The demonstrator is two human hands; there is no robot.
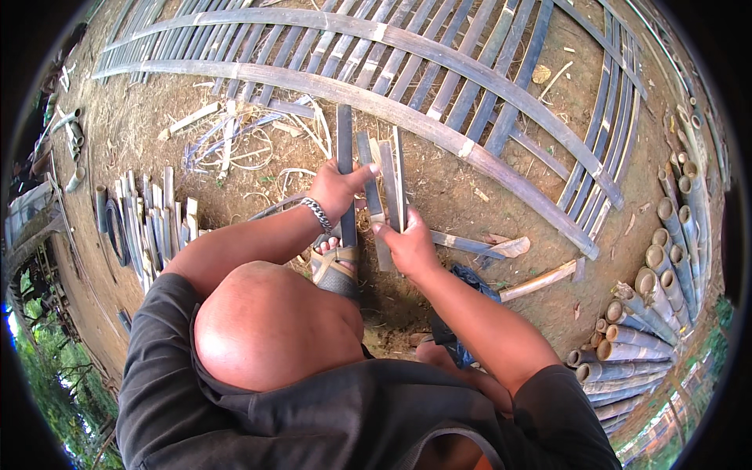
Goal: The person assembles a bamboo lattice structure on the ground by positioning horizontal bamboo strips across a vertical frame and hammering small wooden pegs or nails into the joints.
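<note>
My left hand point(335, 192), with a chain bracelet at the wrist, is closed around a dark upright bamboo strip point(345, 137). Its thumb reaches right, to the edge of the neighbouring strips. My right hand point(409, 244) grips a small bundle of split bamboo strips point(388, 176), pinched between thumb and fingers, their upper ends fanned apart. The lower end of the left strip comes down beside my sandalled foot point(335, 270). Part of the left hand's fingers is hidden behind the strips.
Beyond my hands lies a large slatted bamboo frame point(368, 94) with long curved rails. Cut bamboo poles point(627, 345) are stacked at right. Short split pieces point(153, 223) stand at left. Shavings point(235, 149) litter the dirt, and a dry leaf point(511, 248) lies near my right arm.
</note>
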